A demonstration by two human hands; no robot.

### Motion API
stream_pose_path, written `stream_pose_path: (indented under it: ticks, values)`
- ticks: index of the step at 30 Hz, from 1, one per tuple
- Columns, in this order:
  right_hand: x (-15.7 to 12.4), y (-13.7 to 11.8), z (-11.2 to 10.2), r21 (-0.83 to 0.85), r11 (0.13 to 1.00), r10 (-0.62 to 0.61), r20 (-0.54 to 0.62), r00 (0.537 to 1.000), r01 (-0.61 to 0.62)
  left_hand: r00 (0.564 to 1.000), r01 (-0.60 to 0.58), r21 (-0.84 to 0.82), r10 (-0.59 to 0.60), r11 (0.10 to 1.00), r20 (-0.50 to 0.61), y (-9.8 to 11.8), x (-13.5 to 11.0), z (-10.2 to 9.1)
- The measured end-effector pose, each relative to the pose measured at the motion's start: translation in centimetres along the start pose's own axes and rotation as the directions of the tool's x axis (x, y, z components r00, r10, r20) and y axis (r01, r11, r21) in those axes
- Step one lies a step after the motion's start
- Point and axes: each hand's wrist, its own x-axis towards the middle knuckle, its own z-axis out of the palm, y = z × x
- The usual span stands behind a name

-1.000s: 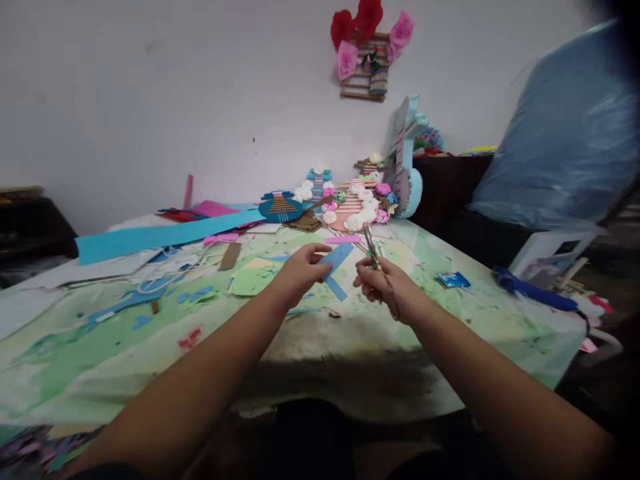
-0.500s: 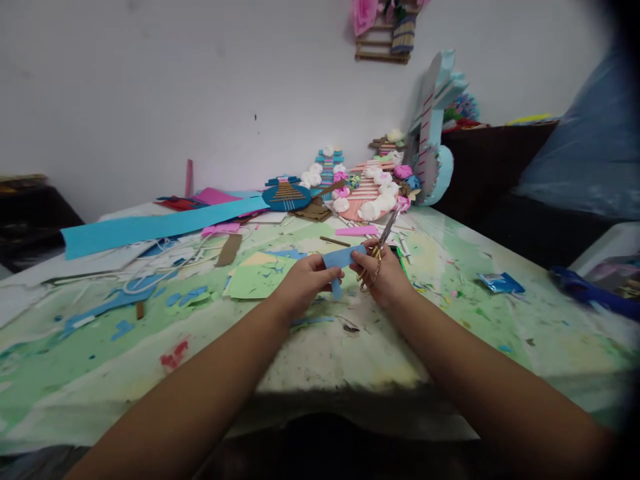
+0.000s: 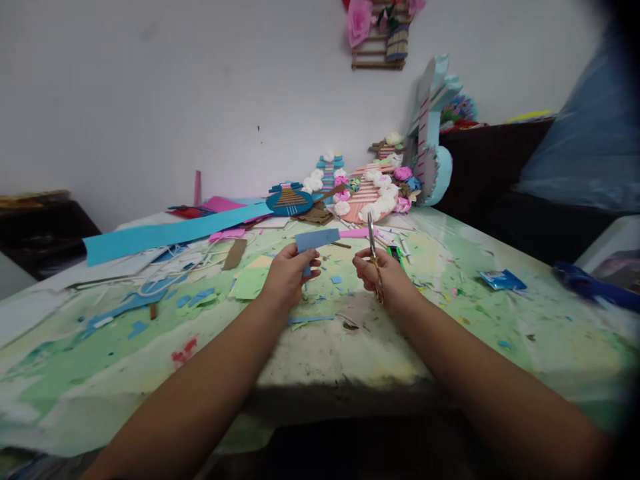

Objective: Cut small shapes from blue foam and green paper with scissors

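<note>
My left hand (image 3: 289, 275) pinches a small blue foam piece (image 3: 317, 239) and holds it up over the table (image 3: 350, 347). My right hand (image 3: 381, 280) is closed round the gold handles of a pair of scissors (image 3: 373, 250), whose blades point up and away, a short way right of the blue piece and not touching it. Small blue offcuts (image 3: 336, 279) lie on the table between and under my hands.
A long blue foam strip (image 3: 170, 233) lies at the back left, with white cords and scraps near it. Finished paper crafts with flowers (image 3: 365, 193) stand by the wall. A light green sheet (image 3: 249, 283) lies left of my hand. A blue packet (image 3: 495, 279) sits at the right.
The hands were together with the scissors at the blue piece half a second ago. Now they have drawn apart, the piece is shorter and held level, and the blades stand upright.
</note>
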Motion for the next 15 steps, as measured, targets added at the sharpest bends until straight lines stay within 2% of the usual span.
stream_pose_path:
  ticks: [3,7,11,13,15]
  values:
    - [-0.15,-0.26,0.08,-0.013,1.000,-0.004,0.015,1.000,0.005,1.000,0.015,0.001,-0.015,1.000,-0.006,0.16,0.13,-0.19]
    - [-0.11,-0.13,0.08,0.043,0.999,-0.025,-0.008,1.000,0.025,0.988,0.070,0.049,-0.076,0.996,0.133,-0.12,-0.33,0.13]
    - [-0.09,0.09,-0.01,0.135,0.991,-0.014,-0.016,1.000,0.016,0.966,0.071,0.135,-0.102,0.988,0.236,-0.61,-0.69,0.33]
    - [-0.10,0.13,0.01,0.151,0.988,-0.012,-0.006,1.000,0.012,0.964,0.072,0.136,-0.104,0.988,0.246,-0.68,-0.64,0.27]
    - [-0.09,0.11,0.06,0.190,0.981,-0.020,-0.036,0.999,0.027,0.974,0.082,0.063,-0.093,0.995,0.207,-0.62,-0.47,0.18]
